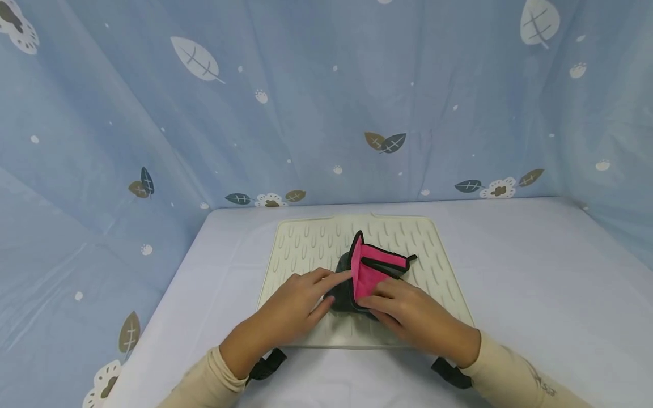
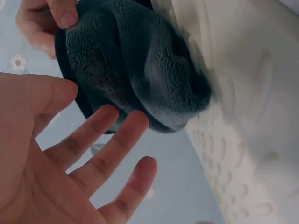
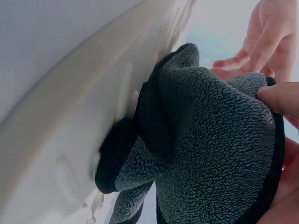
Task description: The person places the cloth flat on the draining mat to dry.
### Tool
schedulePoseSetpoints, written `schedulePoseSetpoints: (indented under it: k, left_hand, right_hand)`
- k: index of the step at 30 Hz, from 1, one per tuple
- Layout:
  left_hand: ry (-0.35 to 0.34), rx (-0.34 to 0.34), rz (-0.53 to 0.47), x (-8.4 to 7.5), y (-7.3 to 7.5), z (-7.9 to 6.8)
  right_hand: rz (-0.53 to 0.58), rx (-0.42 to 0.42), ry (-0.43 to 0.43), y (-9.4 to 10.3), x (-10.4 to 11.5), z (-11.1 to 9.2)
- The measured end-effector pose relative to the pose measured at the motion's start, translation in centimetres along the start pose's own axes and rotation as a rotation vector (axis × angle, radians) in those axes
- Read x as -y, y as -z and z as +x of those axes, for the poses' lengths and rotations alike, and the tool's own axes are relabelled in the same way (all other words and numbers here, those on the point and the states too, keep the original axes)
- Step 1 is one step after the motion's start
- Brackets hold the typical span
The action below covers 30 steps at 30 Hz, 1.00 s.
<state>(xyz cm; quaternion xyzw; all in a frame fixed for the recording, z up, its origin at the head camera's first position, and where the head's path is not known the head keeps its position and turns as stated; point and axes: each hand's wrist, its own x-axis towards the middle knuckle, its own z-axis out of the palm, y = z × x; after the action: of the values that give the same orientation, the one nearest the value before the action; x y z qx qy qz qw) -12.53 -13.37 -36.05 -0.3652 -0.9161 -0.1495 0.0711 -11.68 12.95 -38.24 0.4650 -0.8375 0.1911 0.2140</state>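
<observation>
Your right hand (image 1: pixel 413 313) pinches the edge of a black-bound plush cloth (image 1: pixel 364 279), dark grey on one face, bright pink on the other; your left hand (image 1: pixel 298 297) is ungripped, fingers spread at its edge. The cloth sits bunched on the cream, ridged rectangular mat (image 1: pixel 296 255), on the white-covered counter (image 1: pixel 541 272). With one hand pinching, loose folds could slump or twist if you pull sharply

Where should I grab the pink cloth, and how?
I'd pinch the cloth by its black edge, where the right hand holds it, coming from the near right: that thin rim is raised off the mat, so it should pinch easily.
</observation>
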Motion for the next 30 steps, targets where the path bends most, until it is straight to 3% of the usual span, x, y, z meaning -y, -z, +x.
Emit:
schedulePoseSetpoints:
  k: [6, 16, 21, 25, 30]
  left_hand:
    - [-0.049, 0.015, -0.024, -0.5, -0.3, 0.1]
    - [0.056, -0.035, 0.057, -0.3, -0.5, 0.2]
    - [0.075, -0.116, 0.108, 0.2, -0.5, 0.3]
    - [0.072, -0.223, 0.145, 0.6, -0.6, 0.4]
    - [0.145, -0.29, 0.151, 0.9, -0.4, 0.4]
  right_hand:
    - [0.013, 0.022, 0.016, -0.2, 0.4, 0.1]
    - [0.012, 0.08, -0.001, -0.2, 0.7, -0.1]
    - [-0.005, 0.116, -0.021, -0.3, 0.4, -0.2]
    - [-0.017, 0.171, -0.041, -0.4, 0.2, -0.3]
    - [-0.045, 0.183, -0.029, -0.5, 0.0, -0.4]
